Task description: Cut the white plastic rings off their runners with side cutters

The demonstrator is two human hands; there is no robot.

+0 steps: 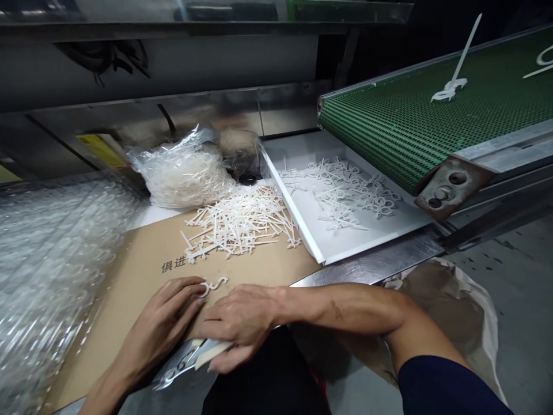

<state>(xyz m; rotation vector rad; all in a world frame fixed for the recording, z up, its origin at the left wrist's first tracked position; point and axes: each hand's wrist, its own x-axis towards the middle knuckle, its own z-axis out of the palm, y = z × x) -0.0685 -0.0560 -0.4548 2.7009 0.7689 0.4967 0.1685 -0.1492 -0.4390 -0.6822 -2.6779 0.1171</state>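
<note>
My left hand (170, 314) is closed at the near part of the cardboard, its fingertips pinching one end of a small white plastic S-shaped hook (219, 282). Close beside it, my right hand (242, 316) is wrapped round a pair of cutting pliers (181, 369) with a cream handle, whose metal jaws point down and left, away from the hook. Beyond both hands lies a loose pile of white plastic sprues (242, 222) with thin stems. The palm side of each hand is hidden.
A white tray (313, 239) with many white mouldings stands right of the pile, below a green conveyor belt (389, 121) carrying a moulding (451, 89). A clear bag (185, 173) of white parts sits behind; bubble wrap (56, 259) covers the left. Cardboard (142, 259) covers the bench.
</note>
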